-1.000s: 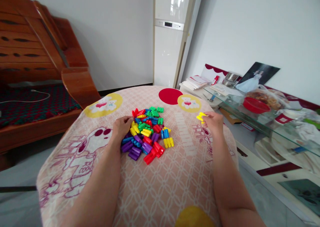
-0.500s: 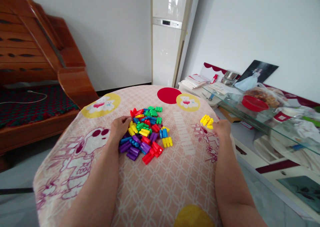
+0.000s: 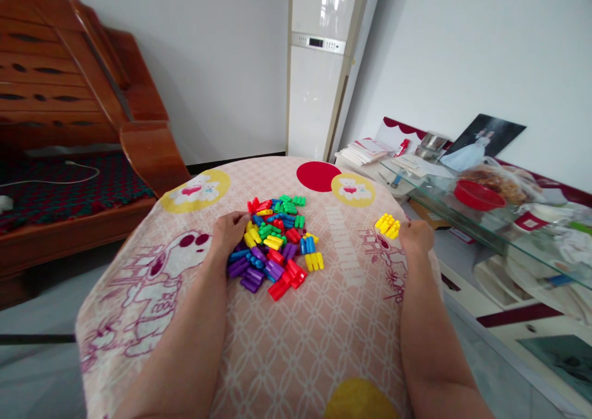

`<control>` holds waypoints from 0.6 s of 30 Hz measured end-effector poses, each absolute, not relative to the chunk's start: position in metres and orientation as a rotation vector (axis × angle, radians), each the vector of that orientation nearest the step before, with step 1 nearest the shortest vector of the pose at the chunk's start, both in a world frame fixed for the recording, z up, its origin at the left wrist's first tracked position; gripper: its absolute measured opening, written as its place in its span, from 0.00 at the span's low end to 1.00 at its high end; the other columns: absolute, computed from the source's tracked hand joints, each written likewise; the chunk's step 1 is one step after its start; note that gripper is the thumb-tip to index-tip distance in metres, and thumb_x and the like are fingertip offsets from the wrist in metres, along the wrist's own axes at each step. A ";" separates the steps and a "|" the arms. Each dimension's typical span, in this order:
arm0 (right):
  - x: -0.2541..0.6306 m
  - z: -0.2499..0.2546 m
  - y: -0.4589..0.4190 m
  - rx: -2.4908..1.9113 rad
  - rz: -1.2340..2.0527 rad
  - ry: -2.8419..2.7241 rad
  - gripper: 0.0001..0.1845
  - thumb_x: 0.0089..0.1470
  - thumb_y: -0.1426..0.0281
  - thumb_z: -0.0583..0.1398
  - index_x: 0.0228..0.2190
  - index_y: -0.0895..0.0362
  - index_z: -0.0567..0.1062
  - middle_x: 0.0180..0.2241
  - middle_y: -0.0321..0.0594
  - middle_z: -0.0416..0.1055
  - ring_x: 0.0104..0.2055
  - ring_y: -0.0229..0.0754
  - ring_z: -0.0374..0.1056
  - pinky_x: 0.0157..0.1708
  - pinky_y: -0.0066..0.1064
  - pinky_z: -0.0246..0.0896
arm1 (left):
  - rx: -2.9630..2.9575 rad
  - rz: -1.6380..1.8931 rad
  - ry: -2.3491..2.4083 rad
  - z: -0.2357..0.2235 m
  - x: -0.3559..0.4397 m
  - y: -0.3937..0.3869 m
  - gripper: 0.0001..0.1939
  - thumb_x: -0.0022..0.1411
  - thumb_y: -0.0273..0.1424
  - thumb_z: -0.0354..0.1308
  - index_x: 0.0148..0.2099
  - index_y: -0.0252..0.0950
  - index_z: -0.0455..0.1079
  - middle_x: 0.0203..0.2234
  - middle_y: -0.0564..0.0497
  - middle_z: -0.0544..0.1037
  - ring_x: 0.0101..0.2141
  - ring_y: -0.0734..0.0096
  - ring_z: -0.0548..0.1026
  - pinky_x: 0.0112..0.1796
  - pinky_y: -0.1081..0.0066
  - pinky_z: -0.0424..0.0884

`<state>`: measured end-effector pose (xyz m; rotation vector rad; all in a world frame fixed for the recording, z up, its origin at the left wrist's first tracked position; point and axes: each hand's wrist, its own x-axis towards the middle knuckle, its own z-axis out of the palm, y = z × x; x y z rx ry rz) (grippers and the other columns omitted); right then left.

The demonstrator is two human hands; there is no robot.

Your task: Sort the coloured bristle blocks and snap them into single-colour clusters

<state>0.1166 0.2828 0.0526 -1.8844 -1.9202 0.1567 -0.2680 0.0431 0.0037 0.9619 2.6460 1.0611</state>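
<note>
Many small plastic blocks, each shaped like joined tubes, lie in a mixed pile point(image 3: 275, 243) of red, yellow, green, blue and purple. My left hand point(image 3: 230, 233) rests against the pile's left edge. Its fingers are curled together, and their tips are partly hidden, so I cannot make out what is in them. On the right of the table, several yellow blocks point(image 3: 385, 223) sit side by side in a small group. My right hand point(image 3: 417, 237) is closed at the right end of this group, its fingertips on the nearest yellow block point(image 3: 393, 229).
A patterned cloth point(image 3: 314, 339) covers the round table. Right of it stands a glass-topped cabinet with a red bowl point(image 3: 478, 195), papers point(image 3: 365, 151) and a photo point(image 3: 483, 140). A wooden bench point(image 3: 143, 135) is at left, a tall white air conditioner point(image 3: 317, 98) behind.
The yellow block at my right fingers has moved in line against the yellow group. My left hand stays at the pile. The whole view has shifted slightly.
</note>
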 end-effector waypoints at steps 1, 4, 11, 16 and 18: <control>0.112 0.059 0.278 -1.833 0.037 -1.961 0.18 0.58 0.70 0.54 0.34 0.67 0.82 0.32 0.61 0.77 0.36 0.53 0.75 0.36 0.36 0.66 | 0.958 1.062 2.643 0.004 -0.268 0.043 0.23 0.60 0.38 0.50 0.49 0.34 0.79 0.39 0.45 0.83 0.39 0.61 0.78 0.38 0.71 0.68; 0.084 0.067 0.257 -1.514 0.178 -2.170 0.14 0.56 0.69 0.57 0.31 0.63 0.82 0.29 0.50 0.78 0.35 0.47 0.73 0.35 0.32 0.63 | 0.950 1.071 2.636 0.003 -0.268 0.043 0.22 0.61 0.38 0.50 0.49 0.34 0.80 0.40 0.45 0.83 0.39 0.61 0.78 0.38 0.70 0.68; -0.005 0.029 0.189 -0.721 0.601 -2.559 0.12 0.57 0.69 0.57 0.38 0.58 0.80 0.35 0.44 0.78 0.38 0.42 0.72 0.40 0.30 0.63 | 0.988 1.131 2.627 0.003 -0.267 0.041 0.21 0.59 0.37 0.51 0.47 0.34 0.80 0.36 0.46 0.84 0.37 0.62 0.78 0.36 0.71 0.68; -0.023 0.014 0.165 -0.503 0.888 -2.590 0.12 0.53 0.69 0.62 0.41 0.58 0.80 0.40 0.45 0.79 0.42 0.43 0.73 0.44 0.32 0.66 | 0.988 1.246 2.554 -0.004 -0.271 0.042 0.21 0.58 0.37 0.51 0.45 0.33 0.80 0.33 0.46 0.83 0.33 0.64 0.77 0.34 0.71 0.68; -0.021 0.012 0.164 -0.485 1.094 -2.482 0.14 0.54 0.66 0.62 0.42 0.58 0.80 0.38 0.43 0.80 0.39 0.42 0.75 0.40 0.31 0.68 | 0.963 1.372 2.472 -0.007 -0.275 0.040 0.21 0.57 0.38 0.53 0.45 0.33 0.80 0.31 0.46 0.83 0.32 0.65 0.76 0.32 0.72 0.69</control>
